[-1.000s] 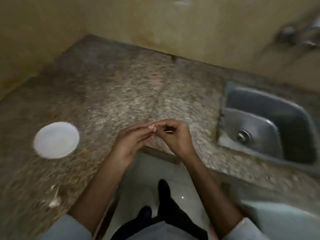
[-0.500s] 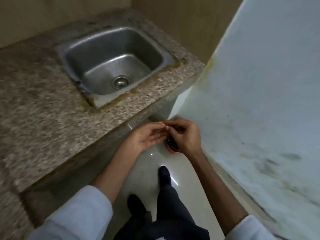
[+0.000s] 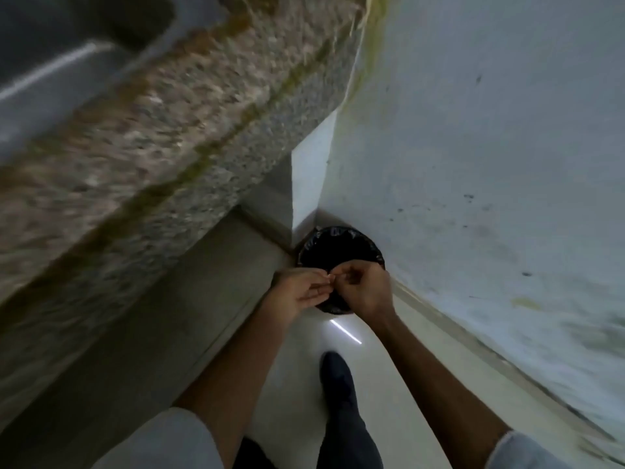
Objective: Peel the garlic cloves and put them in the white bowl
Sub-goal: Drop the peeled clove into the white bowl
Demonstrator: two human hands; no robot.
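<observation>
The person is standing in the corner between the granite tabletop [image 3: 169, 130] and the white wall [image 3: 473, 130], holding both hands over a black-lined bin [image 3: 338, 245] on the floor [image 3: 297, 384]. The left hand [image 3: 297, 292] and the right hand [image 3: 367, 291] are meeting fingertip to fingertip just above the bin's near rim. The right hand's fingers are curling inward, and the left hand's fingers are reaching across more nearly straight. Both are pinching at a small pale speck between them, which is most likely the garlic clove [image 3: 329, 275]. It is too small and blurred to tell how much skin is on it.

The step in hand looks like stripping the papery skin so that it is falling into the bin. To do it well, one hand should be gripping the clove firmly by its body while the other is catching a loose edge of skin with the nail and pulling along the clove's length. The hands should be hanging squarely over the bin's opening. Only the skin should be let go there, because a slippery peeled clove could easily be dropping in with it.

The white bowl is not in view, so the peeled clove will need carrying back to the tabletop. A steel sink [image 3: 67, 45] is showing at the upper left, blurred.
</observation>
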